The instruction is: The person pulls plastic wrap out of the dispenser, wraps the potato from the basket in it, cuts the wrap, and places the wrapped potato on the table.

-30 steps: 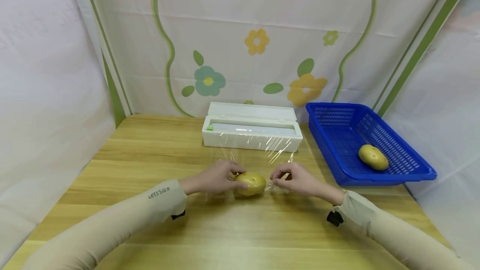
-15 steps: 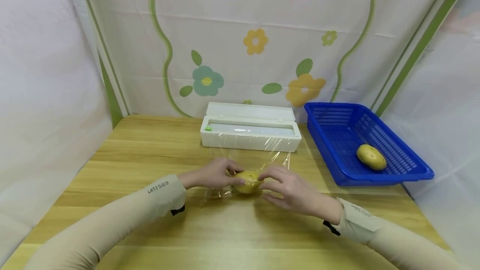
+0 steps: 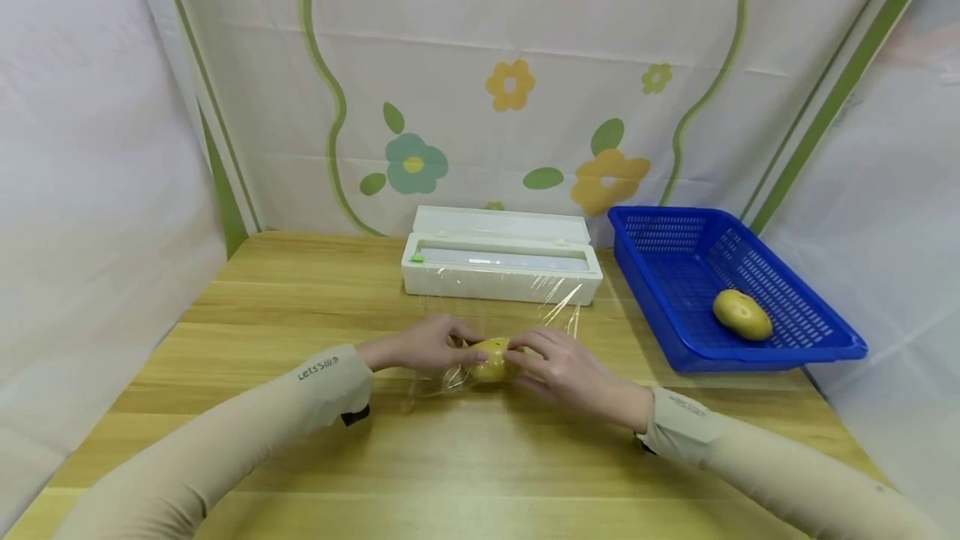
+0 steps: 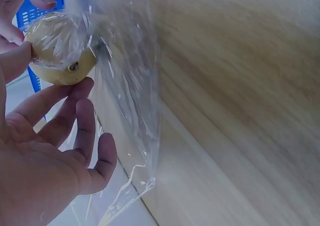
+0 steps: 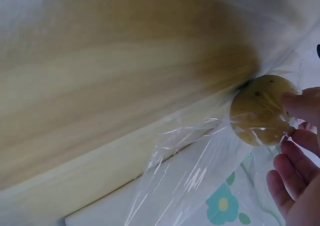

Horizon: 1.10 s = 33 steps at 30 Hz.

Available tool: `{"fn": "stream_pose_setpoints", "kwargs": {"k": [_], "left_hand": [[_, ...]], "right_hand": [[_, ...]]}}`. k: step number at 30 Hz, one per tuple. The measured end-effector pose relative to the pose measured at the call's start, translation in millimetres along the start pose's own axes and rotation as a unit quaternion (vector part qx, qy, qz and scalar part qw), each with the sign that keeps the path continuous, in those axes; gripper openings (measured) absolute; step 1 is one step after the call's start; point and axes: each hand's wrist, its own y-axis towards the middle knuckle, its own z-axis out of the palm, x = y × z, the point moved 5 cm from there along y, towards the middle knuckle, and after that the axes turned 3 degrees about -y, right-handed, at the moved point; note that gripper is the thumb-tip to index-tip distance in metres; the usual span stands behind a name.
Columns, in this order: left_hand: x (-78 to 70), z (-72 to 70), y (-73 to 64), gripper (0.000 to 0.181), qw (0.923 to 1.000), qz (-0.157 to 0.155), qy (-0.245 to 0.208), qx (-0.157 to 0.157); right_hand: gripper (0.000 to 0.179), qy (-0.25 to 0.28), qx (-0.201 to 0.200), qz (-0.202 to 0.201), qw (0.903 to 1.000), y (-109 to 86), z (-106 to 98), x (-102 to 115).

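Note:
A yellow potato (image 3: 491,362) lies on the wooden table in front of me, partly covered by clear cling film (image 4: 132,86). My left hand (image 3: 427,347) grips its left end between thumb and forefinger, while the other fingers stay loosely bent in the left wrist view. At the opposite end, my right hand (image 3: 566,369) holds the film-covered potato with thumb and fingertips. In the right wrist view the film (image 5: 185,171) stretches from the potato toward the white dispenser box (image 3: 501,279). Fingers hide both ends of the potato in the head view.
The dispenser's lid (image 3: 502,223) stands raised at the back, with a green slider (image 3: 417,257) on its left. A blue basket (image 3: 648,298) to the right holds another potato (image 3: 742,314). A flower-printed curtain (image 3: 465,40) closes off the back.
My right hand has moved left from the film beside the potato onto its right end, bringing film over it. My left hand keeps its grip; the potato has shifted slightly left.

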Motion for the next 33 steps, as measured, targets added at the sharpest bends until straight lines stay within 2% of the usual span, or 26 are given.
{"fn": "stream_pose_setpoints", "kwargs": {"k": [6, 8, 10, 13, 15, 17, 19, 21, 27, 31, 33], "left_hand": [[3.7, -3.0, -0.1, 0.055, 0.9987, -0.035, -0.021, -0.029], [2.7, -5.7, -0.4, 0.054, 0.9971, -0.040, -0.036, -0.054], [-1.5, -10.9, -2.0, 0.052, 0.9945, -0.031, -0.029, -0.096], [-14.1, -20.4, -6.7, 0.047, 0.9848, 0.000, 0.038, -0.170], [-26.7, -25.1, -11.3, 0.043, 0.9700, 0.034, 0.113, -0.213], [-39.0, -25.2, -14.6, 0.040, 0.9526, 0.067, 0.183, -0.233], [-47.8, -21.2, -15.9, 0.038, 0.9374, 0.090, 0.239, -0.237], [-52.3, -15.0, -15.4, 0.040, 0.9295, 0.094, 0.276, -0.226], [-46.4, 1.1, -9.1, 0.054, 0.9273, 0.051, 0.325, -0.179], [-38.7, 2.2, -4.0, 0.060, 0.9233, 0.037, 0.334, -0.187], [-34.7, 1.0, -0.8, 0.063, 0.9242, 0.032, 0.328, -0.193]], "right_hand": [[0.052, 0.010, 0.018, 0.048, 0.9986, 2.9, 9.7, -12.8], [0.055, 0.013, 0.022, 0.067, 0.9974, 4.4, 13.0, -17.6], [0.059, 0.014, 0.028, 0.087, 0.9957, 5.7, 16.0, -22.5], [0.064, 0.010, 0.041, 0.114, 0.9925, 6.4, 20.8, -29.0], [0.068, 0.003, 0.052, 0.131, 0.9901, 6.1, 23.6, -32.7], [0.071, -0.002, 0.061, 0.146, 0.9875, 5.1, 26.2, -36.1], [0.075, -0.006, 0.068, 0.160, 0.9847, 3.8, 28.1, -39.0], [0.077, -0.005, 0.073, 0.173, 0.9822, 2.4, 29.8, -41.4], [0.082, 0.005, 0.092, 0.222, 0.9706, 4.0, 37.1, -46.4], [0.080, 0.010, 0.111, 0.256, 0.9602, 8.4, 41.4, -48.8], [0.079, 0.018, 0.121, 0.275, 0.9536, 9.7, 42.8, -50.7]]}}
